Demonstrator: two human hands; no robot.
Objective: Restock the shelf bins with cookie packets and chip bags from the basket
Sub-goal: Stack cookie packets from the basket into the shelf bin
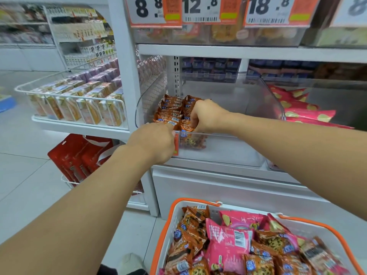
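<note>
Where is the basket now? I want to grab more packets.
In the head view, the basket sits at the bottom right, below the clear shelf bin, holding orange cookie packets and pink chip bags.

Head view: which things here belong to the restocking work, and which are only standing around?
Belong to the job:
- basket with packets
- brown cookie packets in the clear bin
- pink chip bags in the neighbouring bin
- left hand and right hand, both at the cookie packets

Just there:
- boxed goods in the wire rack
- red bags below
- price tags

White shelf (208, 168) under clear bin (218, 151)
</note>
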